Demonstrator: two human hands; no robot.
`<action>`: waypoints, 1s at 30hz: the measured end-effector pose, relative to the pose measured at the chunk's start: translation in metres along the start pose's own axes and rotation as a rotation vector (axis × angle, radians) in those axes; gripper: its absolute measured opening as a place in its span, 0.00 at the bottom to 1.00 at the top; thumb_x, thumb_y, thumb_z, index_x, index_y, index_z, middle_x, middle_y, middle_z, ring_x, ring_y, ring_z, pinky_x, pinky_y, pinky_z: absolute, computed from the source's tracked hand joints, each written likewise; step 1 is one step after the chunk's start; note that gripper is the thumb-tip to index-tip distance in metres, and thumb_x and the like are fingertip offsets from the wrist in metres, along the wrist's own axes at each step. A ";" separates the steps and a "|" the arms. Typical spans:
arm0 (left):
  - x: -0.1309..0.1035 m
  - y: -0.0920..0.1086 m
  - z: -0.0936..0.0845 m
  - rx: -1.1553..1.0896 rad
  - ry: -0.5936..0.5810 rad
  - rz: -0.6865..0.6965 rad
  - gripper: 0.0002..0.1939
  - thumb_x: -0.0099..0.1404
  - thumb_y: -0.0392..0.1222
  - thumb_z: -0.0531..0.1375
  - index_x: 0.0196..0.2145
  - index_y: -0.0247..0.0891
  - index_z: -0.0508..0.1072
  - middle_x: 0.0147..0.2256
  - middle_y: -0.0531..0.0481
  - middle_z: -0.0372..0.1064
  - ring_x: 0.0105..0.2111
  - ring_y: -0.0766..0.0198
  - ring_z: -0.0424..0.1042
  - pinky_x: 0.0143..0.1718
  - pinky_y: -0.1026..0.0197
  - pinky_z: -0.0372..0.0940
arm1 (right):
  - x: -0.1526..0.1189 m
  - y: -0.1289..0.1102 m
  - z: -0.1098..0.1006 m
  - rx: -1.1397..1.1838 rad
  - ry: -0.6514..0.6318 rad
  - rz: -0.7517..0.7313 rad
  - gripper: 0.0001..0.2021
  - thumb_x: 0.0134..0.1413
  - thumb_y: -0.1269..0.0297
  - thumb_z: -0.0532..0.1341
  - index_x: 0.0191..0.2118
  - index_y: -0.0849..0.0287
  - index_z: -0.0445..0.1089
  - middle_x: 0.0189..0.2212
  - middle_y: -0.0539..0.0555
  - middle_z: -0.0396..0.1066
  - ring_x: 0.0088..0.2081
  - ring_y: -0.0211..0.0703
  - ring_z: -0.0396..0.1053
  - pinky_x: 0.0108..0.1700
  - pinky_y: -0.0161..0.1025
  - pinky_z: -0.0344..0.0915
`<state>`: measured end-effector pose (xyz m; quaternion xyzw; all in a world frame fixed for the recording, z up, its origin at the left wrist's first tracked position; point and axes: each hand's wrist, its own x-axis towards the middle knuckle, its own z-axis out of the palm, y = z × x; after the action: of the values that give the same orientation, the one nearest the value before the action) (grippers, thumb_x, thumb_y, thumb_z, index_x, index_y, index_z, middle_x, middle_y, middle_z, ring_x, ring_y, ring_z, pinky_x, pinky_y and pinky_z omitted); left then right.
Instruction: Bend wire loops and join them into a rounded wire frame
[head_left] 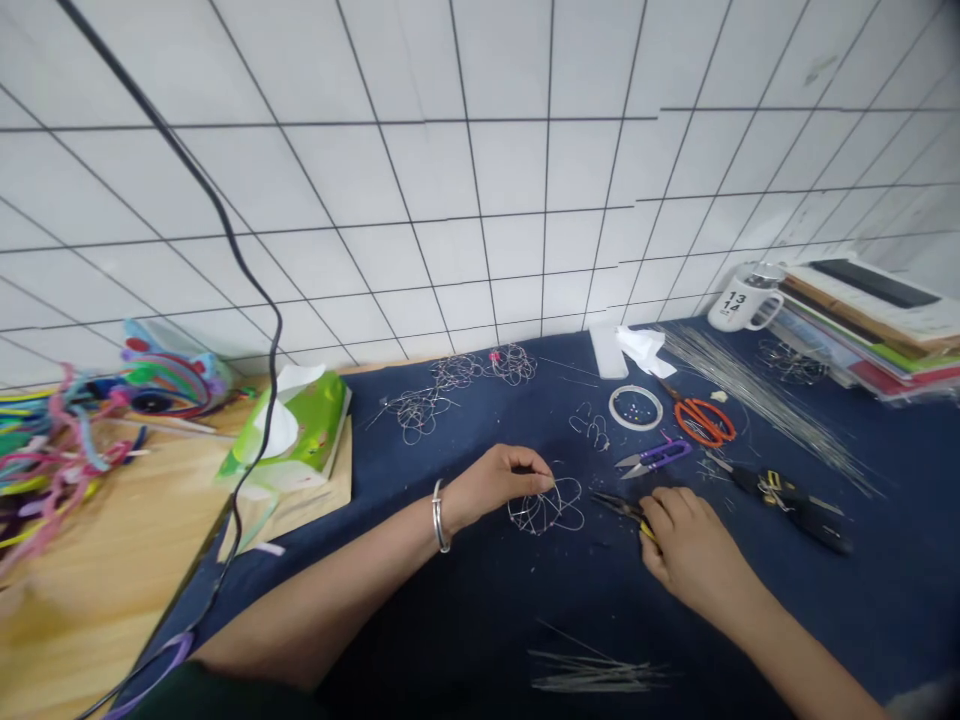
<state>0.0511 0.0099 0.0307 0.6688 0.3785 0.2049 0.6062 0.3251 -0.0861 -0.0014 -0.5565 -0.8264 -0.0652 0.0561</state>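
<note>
My left hand (504, 483), with a silver bangle (439, 516) at its wrist, pinches the upper edge of a looped wire piece (541, 512) between thumb and fingertips. The piece has thin looping wires spreading to the right. To the right of it, my right hand (686, 540) is closed round the handles of yellow-handled pliers (619, 505). Their dark tip points left, toward the wire loops, with a gap between. Just above the pliers lie purple snips (657, 456). My palm hides most of the plier handles.
Wire shapes (420, 412) lie near the wall. Orange scissors (701, 418), a round dish (635, 408), black pliers (795, 505) and long wires (772, 410) are at right. Cut wires (596, 672) lie in front. A green tissue pack (300, 425) and black cable (238, 250) are left.
</note>
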 end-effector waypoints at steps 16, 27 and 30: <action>-0.001 0.001 0.001 0.145 0.116 0.157 0.10 0.57 0.45 0.59 0.32 0.35 0.74 0.33 0.48 0.69 0.34 0.66 0.67 0.39 0.62 0.62 | 0.033 -0.039 -0.041 0.208 0.195 -0.061 0.11 0.53 0.59 0.55 0.39 0.60 0.66 0.33 0.56 0.65 0.36 0.44 0.62 0.40 0.44 0.61; -0.002 0.002 0.003 0.180 0.109 0.262 0.08 0.58 0.43 0.58 0.32 0.37 0.74 0.32 0.48 0.69 0.35 0.66 0.67 0.40 0.61 0.62 | 0.032 -0.024 -0.024 0.284 0.381 0.037 0.12 0.50 0.62 0.58 0.40 0.62 0.66 0.36 0.58 0.64 0.39 0.46 0.61 0.42 0.45 0.60; -0.003 0.003 0.005 0.186 0.069 0.272 0.08 0.58 0.43 0.58 0.32 0.36 0.74 0.32 0.48 0.69 0.34 0.67 0.66 0.39 0.62 0.63 | 0.033 -0.025 -0.023 0.295 0.282 0.004 0.12 0.52 0.61 0.57 0.41 0.61 0.66 0.37 0.58 0.64 0.39 0.46 0.61 0.42 0.46 0.59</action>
<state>0.0536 0.0047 0.0337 0.7597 0.3226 0.2720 0.4948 0.2903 -0.0689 0.0258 -0.5292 -0.8098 -0.0206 0.2525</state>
